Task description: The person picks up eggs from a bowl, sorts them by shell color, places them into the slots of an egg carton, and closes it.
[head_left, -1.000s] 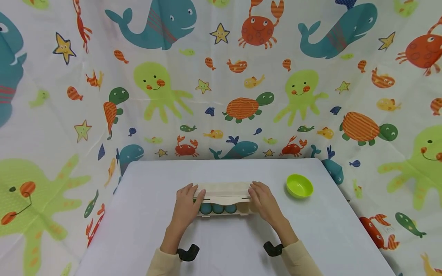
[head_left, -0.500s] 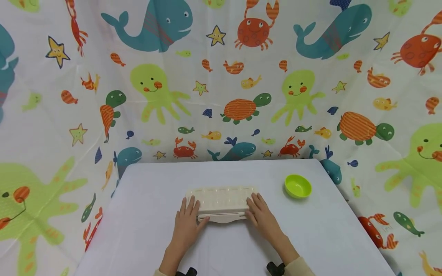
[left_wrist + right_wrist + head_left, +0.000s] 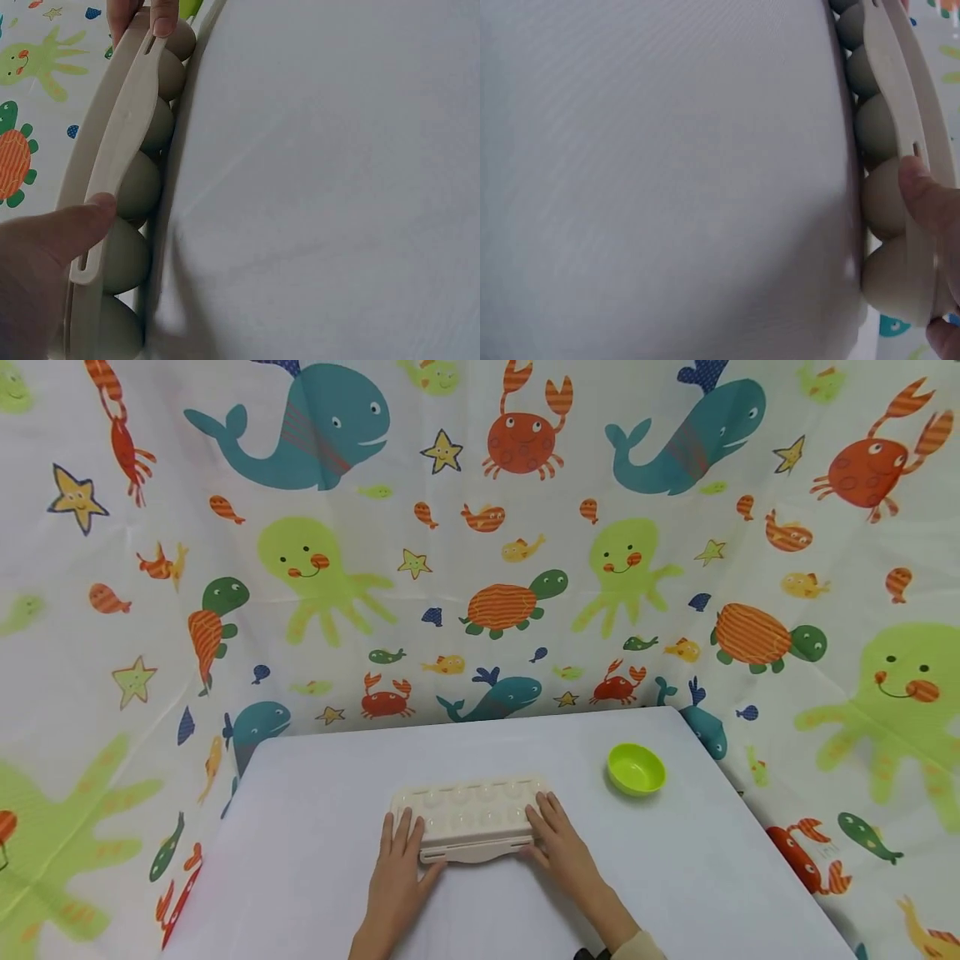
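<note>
A cream plastic egg box lies on the white table with its lid lowered. My left hand rests on the lid's left end, fingers extended over the top and thumb at the front flap. At the right end, my right hand lies the same way. In the left wrist view my thumb touches the slotted flap, and a row of greenish and beige eggs shows below it. From the right wrist, my thumb presses the flap above the eggs. The lid hides the other contents.
A lime-green bowl stands on the white table, to the right of and behind the box. A curtain printed with sea animals hangs behind the table and along both sides.
The lid was partly raised with eggs showing in front; it has since come down over them. Both hands have moved from the lid's edge onto its top. The head view has shifted slightly.
</note>
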`<state>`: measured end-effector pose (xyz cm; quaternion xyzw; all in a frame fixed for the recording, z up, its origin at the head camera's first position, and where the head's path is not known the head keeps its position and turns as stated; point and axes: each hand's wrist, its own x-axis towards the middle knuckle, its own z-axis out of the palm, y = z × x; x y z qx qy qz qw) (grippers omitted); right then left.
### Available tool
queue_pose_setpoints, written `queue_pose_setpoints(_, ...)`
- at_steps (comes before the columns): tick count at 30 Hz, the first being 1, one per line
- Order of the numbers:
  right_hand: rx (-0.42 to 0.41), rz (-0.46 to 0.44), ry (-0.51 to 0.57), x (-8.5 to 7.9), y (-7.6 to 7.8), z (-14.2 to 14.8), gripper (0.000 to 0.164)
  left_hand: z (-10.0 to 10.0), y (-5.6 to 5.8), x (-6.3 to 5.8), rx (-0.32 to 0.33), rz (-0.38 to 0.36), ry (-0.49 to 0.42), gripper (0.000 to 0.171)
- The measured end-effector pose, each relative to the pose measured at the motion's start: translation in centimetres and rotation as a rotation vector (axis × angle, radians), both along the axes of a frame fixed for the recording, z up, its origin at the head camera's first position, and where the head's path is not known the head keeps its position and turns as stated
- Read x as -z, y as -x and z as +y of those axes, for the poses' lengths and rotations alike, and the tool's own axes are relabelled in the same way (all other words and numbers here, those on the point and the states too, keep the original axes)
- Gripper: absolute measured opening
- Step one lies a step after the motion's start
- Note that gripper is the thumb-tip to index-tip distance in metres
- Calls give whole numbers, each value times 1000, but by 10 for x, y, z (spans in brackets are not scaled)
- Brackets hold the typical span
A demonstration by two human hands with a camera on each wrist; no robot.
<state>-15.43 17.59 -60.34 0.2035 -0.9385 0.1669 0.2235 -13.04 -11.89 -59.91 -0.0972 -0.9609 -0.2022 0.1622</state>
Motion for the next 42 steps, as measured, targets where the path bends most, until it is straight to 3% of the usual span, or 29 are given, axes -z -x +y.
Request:
queue_pose_setpoints(7,13,90,4,0,1,-10,73,-4,-3,5,-18,6,-53,85)
queue_pose_setpoints(14,40,202,-176,5,-2,-15,69,-7,-6,5,-37,-46,-28,85)
queue_pose_setpoints(18,49,215,-228,5,-2,-16,68,-7,-8,4,-52,-77,-9,86)
queue_pose_setpoints(26,68,188,-140,6,2,-16,69,-5,-4,2,-43,-68,-3,88)
queue_pose_setpoints(32,62,114,-135,7,1,-14,69,-4,-1,3,-45,-52,-17,84)
queue_pose_setpoints(39,71,-19,-85,-1,-16,-15,62,-4,-9,-1,-38,-136,-60,76)
queue_pose_setpoints(42,72,-32,-36,-5,-20,-15,58,-6,-13,-5,-36,-128,-36,73)
